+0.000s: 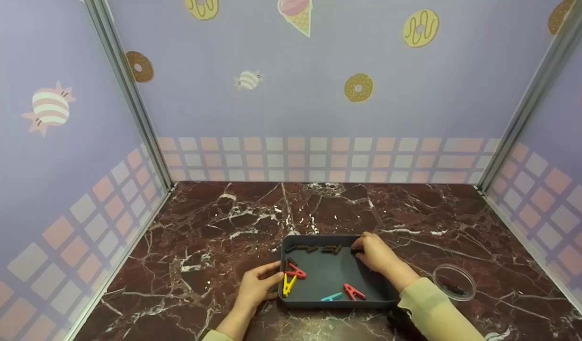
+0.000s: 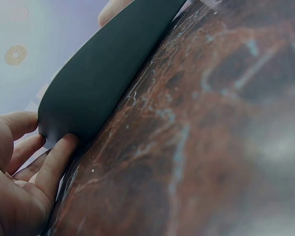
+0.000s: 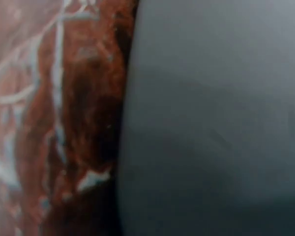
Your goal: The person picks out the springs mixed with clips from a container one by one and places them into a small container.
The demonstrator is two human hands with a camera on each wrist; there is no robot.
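A dark grey rectangular tray [image 1: 331,277] rests on the table. My left hand [image 1: 258,286] holds its left side, and in the left wrist view those fingers [image 2: 59,157] touch the outer wall. My right hand [image 1: 375,255] reaches over the far right corner, fingers bent down into the tray beside something small and dark. Its fingertips are partly hidden, so a hold is unclear. Along the far wall lie several small dark ribbed pieces [image 1: 331,249]. A yellow clip [image 1: 289,285] and a red clip [image 1: 296,271] lie at the left; a blue clip [image 1: 332,297] and another red clip [image 1: 353,292] lie near the front.
A round clear dish [image 1: 454,282] with small dark and reddish pieces stands right of the tray, beside my right forearm. Patterned panels [image 1: 319,113] enclose the back and both sides of the marbled table [image 1: 201,265]. A black object [image 1: 398,316] is partly covered by my right sleeve.
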